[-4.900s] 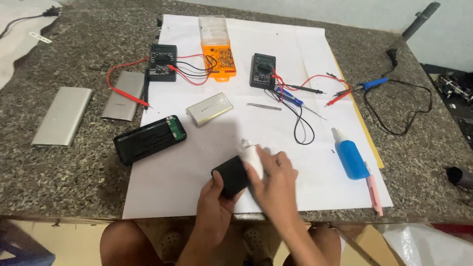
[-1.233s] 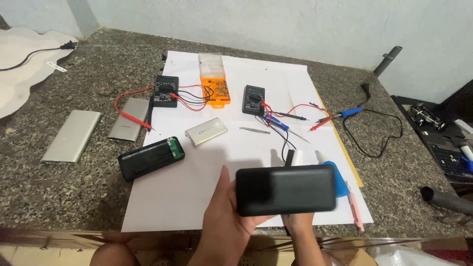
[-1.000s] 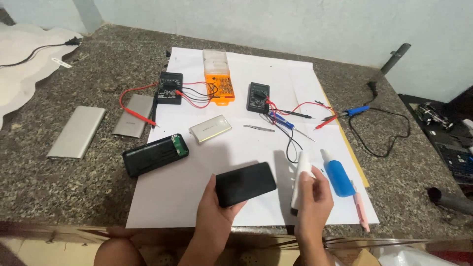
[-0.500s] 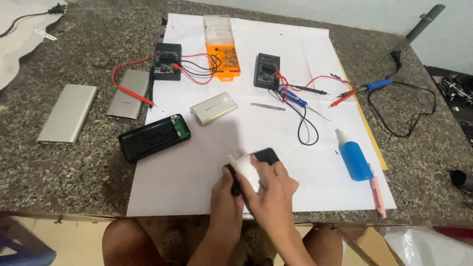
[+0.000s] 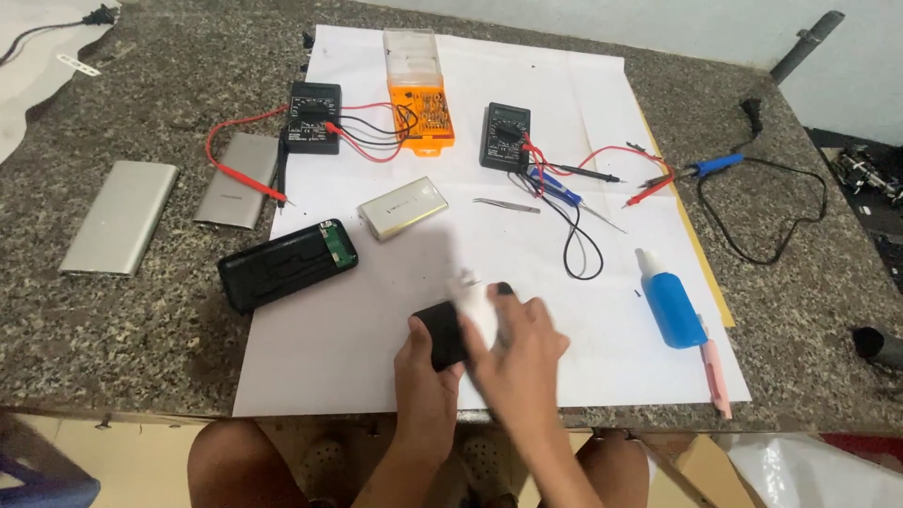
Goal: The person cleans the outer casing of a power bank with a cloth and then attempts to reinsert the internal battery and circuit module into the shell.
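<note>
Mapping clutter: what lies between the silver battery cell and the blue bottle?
Head view: metal tweezers and looping black probe leads lie between silver battery cell and blue bottle.

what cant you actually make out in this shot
Head view only:
- black case: mostly covered by the right hand and left hand.
- white cloth: motion blur and the right hand hide its shape.
- multimeter dials: too small to tell settings.
- dark object at right edge: cut off by the frame.
</note>
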